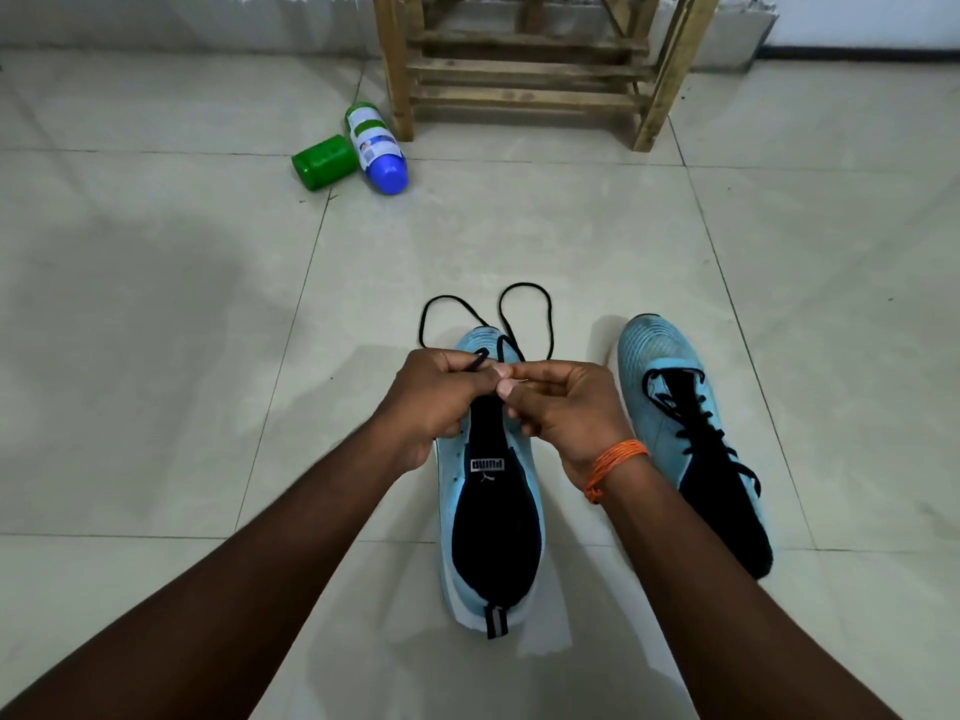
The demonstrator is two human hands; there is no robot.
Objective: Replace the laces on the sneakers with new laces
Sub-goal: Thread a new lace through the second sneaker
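A light blue sneaker with a black tongue (491, 511) lies on the tiled floor in front of me, toe pointing away. Its eyelets near the heel show no lace. A black lace (524, 288) loops out on the floor past the toe. My left hand (434, 394) grips one end of this lace over the toe end. My right hand (561, 407), with an orange thread on its wrist, pinches the lace right beside it; the fingertips of both hands meet. A second blue sneaker (685, 433), laced in black, stands to the right.
A green container (323, 162) and a white bottle with a blue cap (376, 148) lie on the floor at the back left. A wooden slatted stand (524, 70) is against the far wall. Pale floor tiles (156, 304) stretch all around.
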